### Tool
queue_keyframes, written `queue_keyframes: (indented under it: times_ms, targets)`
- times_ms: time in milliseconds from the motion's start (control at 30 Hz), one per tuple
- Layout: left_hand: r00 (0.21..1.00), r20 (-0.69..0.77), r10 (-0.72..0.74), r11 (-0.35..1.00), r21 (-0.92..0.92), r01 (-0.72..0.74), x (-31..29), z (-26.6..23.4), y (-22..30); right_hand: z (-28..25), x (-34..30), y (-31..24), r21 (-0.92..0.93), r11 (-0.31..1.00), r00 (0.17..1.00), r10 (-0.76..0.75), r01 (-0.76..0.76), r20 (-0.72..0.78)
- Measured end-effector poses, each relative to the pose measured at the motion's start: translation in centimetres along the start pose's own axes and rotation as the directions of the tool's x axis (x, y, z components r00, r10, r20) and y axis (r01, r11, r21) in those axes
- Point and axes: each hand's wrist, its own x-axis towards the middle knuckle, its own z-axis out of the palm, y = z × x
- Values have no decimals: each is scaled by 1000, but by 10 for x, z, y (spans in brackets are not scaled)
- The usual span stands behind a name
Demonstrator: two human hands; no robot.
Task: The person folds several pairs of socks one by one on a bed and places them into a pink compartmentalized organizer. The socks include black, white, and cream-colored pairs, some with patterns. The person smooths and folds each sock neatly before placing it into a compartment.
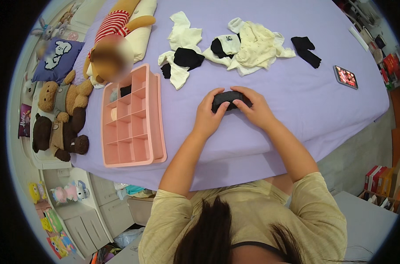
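Note:
A black sock (226, 96), folded into a compact bundle, lies between my two hands over the bed. My left hand (209, 113) is closed on its left end, thumb on the near side and fingers curled over the far side. On its right end, my right hand (257, 108) grips in the same way. To the left stands a pink divided storage box (157, 119). Its far compartments hold a small black folded item (126, 90), a grey one (113, 95) and a cream one (114, 114).
Beyond my hands lie loose white and black socks (189, 58), a pile of cream cloth items (255, 46) and another black sock (306, 52). A phone (346, 77) rests at the right. Stuffed toys (64, 99) line the left side of the purple-sheeted bed (292, 103).

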Motion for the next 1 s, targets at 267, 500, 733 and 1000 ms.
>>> queue_keyframes:
  times_ms: [267, 500, 733, 1000]
  targets:
    - [962, 120, -247, 787, -554, 271, 1, 1, -7, 7, 0, 11, 265, 960, 996, 93, -94, 16]
    - [959, 92, -269, 710, -654, 262, 4, -2, -9, 1, 0, 4, 435, 893, 992, 93, -120, 83]
    - [961, 156, -228, 661, -700, 270, 5, -5, -3, 3, 0, 12, 409, 908, 996, 70, -88, 58]
    - [983, -107, 152, 988, -23, -155, -5, 8, 1, 5, -4, 22, 461, 879, 985, 165, -124, -48]
